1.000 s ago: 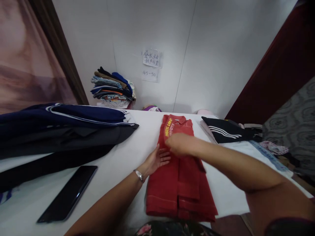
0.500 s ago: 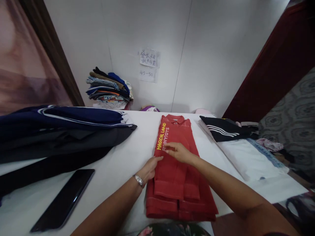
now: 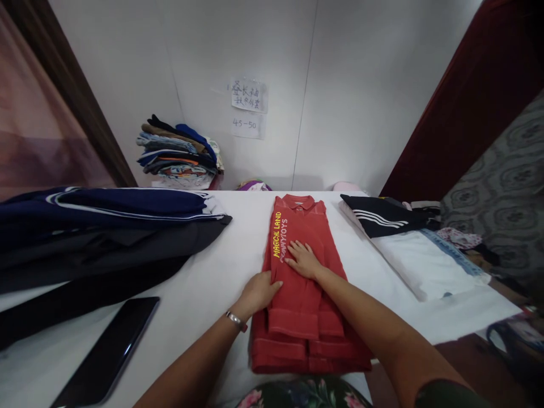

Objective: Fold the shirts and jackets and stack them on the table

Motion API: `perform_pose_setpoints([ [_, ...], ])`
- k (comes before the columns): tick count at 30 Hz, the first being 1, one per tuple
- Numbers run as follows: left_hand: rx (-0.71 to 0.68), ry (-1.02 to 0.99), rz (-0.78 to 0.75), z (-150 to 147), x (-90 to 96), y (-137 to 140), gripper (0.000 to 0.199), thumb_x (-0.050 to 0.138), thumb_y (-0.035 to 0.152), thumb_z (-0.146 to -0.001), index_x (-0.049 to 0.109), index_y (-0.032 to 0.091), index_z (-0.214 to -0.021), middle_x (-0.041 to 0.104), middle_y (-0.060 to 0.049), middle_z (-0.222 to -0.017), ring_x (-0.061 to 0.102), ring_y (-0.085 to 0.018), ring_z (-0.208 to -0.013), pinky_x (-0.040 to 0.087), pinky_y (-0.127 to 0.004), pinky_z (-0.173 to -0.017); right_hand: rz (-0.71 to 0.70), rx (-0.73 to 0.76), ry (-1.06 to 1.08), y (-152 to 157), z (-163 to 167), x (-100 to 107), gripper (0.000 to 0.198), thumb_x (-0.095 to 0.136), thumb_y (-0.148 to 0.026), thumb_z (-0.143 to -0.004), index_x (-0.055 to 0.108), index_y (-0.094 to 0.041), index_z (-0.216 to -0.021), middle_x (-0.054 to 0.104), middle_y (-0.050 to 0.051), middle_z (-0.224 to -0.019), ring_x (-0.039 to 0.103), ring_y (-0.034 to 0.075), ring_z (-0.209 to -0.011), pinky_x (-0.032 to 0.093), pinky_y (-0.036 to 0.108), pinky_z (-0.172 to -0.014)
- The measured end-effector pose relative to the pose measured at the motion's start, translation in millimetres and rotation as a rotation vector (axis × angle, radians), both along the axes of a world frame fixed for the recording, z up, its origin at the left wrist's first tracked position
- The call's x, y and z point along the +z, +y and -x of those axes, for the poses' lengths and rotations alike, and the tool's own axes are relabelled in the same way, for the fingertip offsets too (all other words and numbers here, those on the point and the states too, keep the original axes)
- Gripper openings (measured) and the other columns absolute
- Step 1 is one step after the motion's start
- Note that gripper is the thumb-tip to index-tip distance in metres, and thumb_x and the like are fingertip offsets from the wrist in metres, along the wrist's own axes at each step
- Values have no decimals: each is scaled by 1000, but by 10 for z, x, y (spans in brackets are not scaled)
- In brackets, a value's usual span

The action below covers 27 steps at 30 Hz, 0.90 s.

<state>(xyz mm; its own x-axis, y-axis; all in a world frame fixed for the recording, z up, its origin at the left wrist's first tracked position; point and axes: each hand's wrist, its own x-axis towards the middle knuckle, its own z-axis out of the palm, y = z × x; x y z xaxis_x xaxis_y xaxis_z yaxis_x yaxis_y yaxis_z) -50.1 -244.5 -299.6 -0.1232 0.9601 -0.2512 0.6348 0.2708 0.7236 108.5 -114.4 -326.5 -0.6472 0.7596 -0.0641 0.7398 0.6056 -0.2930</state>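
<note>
A red collared shirt (image 3: 297,306) lies folded lengthwise on the white table, its collar toward the wall. Its long sleeves run down the front, and one bears yellow and white lettering. My left hand (image 3: 259,292), with a metal watch at the wrist, grips the shirt's left edge, thumb on top and the other fingers mostly hidden by the cloth. Flat on the middle of the shirt rests my right hand (image 3: 304,260), fingers spread beside the lettering.
Dark blue and black garments (image 3: 127,232) spread across the table's left, behind a black phone (image 3: 108,351). Folded clothes are piled (image 3: 181,150) by the wall. To the right lie a black striped garment (image 3: 382,215) and a white one (image 3: 425,263). Paper signs (image 3: 249,107) hang on the wall.
My right hand has gone from a raised, loosely pinched pose to lying flat on the shirt. The left hand has closed around the shirt's left edge. The view has shifted slightly.
</note>
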Motion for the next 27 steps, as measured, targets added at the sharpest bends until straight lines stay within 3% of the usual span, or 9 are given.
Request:
perform_pose_setpoints([
  [3,-42,321,3,53,50,-33,31,60,46,-80,67,16,-86,72,-20,-100,67,-35,-98,48,-42,-85,47,-3,22,33,-6,52,62,41,-50,-96,40,-16,-148,27,13,-159,17,26,-149,9,48,-119],
  [8,-21,284,-6,65,47,-61,30,66,49,-75,65,19,-73,73,-18,-93,67,-35,-98,46,-42,-88,35,-48,116,161,118,258,54,45,-45,-95,46,-21,-144,32,11,-157,19,27,-148,11,50,-118],
  [13,36,319,8,76,102,-93,35,71,53,-71,66,19,-70,72,-19,-91,65,-36,-101,44,-44,-93,-71,-88,117,349,413,478,59,41,-44,-97,35,-18,-150,18,12,-162,9,27,-150,8,51,-118],
  [16,13,419,13,102,139,-118,41,67,57,-73,68,16,-78,71,-22,-94,66,-38,-100,45,-45,-90,-73,-94,39,456,517,394,63,37,-47,-98,29,-16,-152,16,12,-162,6,27,-150,6,54,-117],
  [21,-46,450,5,141,141,-129,45,63,57,-76,67,15,-91,71,-23,-99,66,-38,-101,45,-45,-89,-77,-73,-75,554,531,93,64,30,-52,-99,32,-15,-151,21,12,-161,9,28,-150,0,52,-118],
  [25,-18,404,9,141,145,-127,44,64,53,-75,62,17,-101,71,-20,-103,66,-35,-101,45,-42,-88,-12,-31,13,630,439,104,61,36,-51,-97,37,-19,-149,23,11,-161,12,26,-149,3,51,-118],
  [27,-27,390,8,143,148,-128,43,62,51,-77,60,17,-103,71,-20,-104,66,-35,-101,45,-41,-86,-27,-81,141,703,284,152,55,41,-47,-96,42,-23,-146,27,9,-160,15,24,-149,7,48,-118],
])
